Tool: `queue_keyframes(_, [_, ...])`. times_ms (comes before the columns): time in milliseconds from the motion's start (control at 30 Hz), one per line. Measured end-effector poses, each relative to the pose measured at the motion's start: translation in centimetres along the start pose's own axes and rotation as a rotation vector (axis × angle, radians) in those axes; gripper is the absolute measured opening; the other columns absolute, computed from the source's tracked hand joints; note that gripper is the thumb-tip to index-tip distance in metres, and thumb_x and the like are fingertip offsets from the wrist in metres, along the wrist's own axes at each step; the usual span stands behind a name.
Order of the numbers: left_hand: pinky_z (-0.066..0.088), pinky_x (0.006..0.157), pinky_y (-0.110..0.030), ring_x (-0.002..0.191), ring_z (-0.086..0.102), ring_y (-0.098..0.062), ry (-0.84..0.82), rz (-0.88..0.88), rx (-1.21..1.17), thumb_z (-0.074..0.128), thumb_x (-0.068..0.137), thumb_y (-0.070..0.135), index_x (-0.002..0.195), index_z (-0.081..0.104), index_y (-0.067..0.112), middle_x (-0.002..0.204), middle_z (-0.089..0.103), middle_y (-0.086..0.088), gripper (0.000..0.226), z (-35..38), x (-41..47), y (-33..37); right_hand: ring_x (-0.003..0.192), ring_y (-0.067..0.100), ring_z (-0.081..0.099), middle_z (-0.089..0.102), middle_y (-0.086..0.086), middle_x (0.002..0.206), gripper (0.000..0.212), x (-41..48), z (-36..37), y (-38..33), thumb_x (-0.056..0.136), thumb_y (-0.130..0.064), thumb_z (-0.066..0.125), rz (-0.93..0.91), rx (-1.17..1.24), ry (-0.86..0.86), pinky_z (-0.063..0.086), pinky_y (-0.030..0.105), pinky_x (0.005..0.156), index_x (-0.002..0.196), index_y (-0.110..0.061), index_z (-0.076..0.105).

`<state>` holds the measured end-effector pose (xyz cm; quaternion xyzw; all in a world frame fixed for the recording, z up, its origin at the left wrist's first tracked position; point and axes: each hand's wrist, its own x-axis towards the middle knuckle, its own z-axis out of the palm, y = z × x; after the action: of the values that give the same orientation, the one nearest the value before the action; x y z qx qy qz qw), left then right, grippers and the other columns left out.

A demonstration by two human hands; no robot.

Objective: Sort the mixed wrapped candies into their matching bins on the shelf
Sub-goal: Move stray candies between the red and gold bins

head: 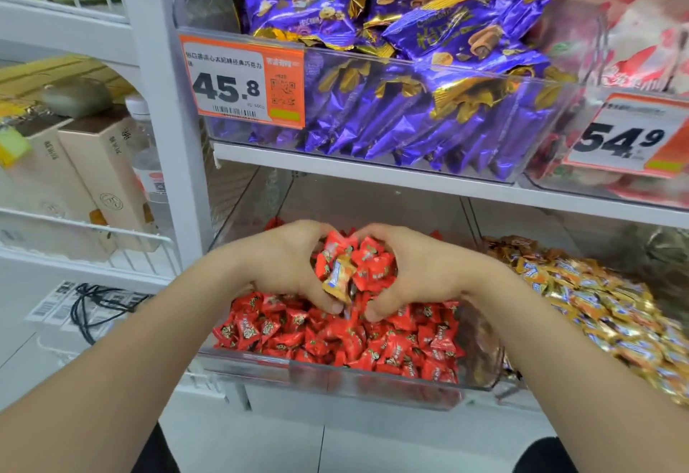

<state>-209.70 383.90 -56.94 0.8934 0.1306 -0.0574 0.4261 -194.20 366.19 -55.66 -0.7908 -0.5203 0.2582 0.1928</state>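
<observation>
Head view. Your left hand (pixel 287 260) and right hand (pixel 414 267) are cupped together over the clear bin of red candies (pixel 335 379), the two palms facing each other and closed around a raised heap of red-wrapped candies (pixel 373 260). Neither hand is open; both grip the same heap, fingertips curled under and nearly meeting at its 6 o'clock edge.

One orange-and-gold wrapped candy (pixel 337 278) sits in the heap, the only piece there that does not match. It lies at the heap's 7 o'clock side, touching the thumb side of your left hand and standing a little apart from your right. Its long axis runs from about 1 o'clock down to 7 o'clock, the lower twisted end pointing toward your left fingertips.

The matching bin of orange-and-gold candies (pixel 581 297) lies at 3 o'clock from the cupped hands, just beyond your right wrist, sharing a wall with the red bin. So the stray is nearer your left hand, while its destination is on your right. The likely step is to pinch it by the lower end with the left fingers, or to let the red ones fall and carry it across to 3 o'clock.

The shelf above (pixel 373 170) holds purple packets (pixel 410 114) at 12 o'clock; they play no part in this move
</observation>
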Motion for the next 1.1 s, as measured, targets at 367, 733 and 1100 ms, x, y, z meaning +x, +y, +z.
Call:
queue_keyframes(367, [0.042,0.067,-0.012,0.084,0.058,0.007,-0.069,0.013,0.259,0.091,0.076,0.035,0.129,0.052,0.044,0.124,0.051,0.019,0.067,1.7,-2.6,2.3,0.099,0.0,0.066,0.062,-0.019,0.123,0.059,-5.1,-1.5,0.3,0.074,-0.039,0.078,0.003,-0.185,-0.115,0.054,0.026,0.09,0.13,-0.043,0.06])
queue_keyframes(733, [0.053,0.071,-0.03,0.076,0.062,-0.005,0.121,0.108,0.294,0.084,0.078,0.035,0.092,0.072,0.034,0.082,0.069,0.009,0.019,2.7,-0.5,1.4,0.091,-0.001,0.059,0.067,-0.019,0.097,0.052,-3.8,1.8,-1.4,0.064,-0.05,0.096,-0.203,-0.241,-0.024,0.051,0.024,0.082,0.106,-0.038,0.069])
queue_keyframes(1100, [0.041,0.068,-0.03,0.078,0.052,-0.013,0.229,-0.186,-0.246,0.061,0.09,0.01,0.104,0.065,0.021,0.086,0.06,0.003,0.019,3.0,-0.5,1.7,0.069,0.003,0.065,0.075,-0.009,0.08,0.017,-3.0,2.0,-0.7,0.09,-0.024,0.073,-0.141,-0.246,-0.044,0.038,0.004,0.064,0.107,-0.028,0.075])
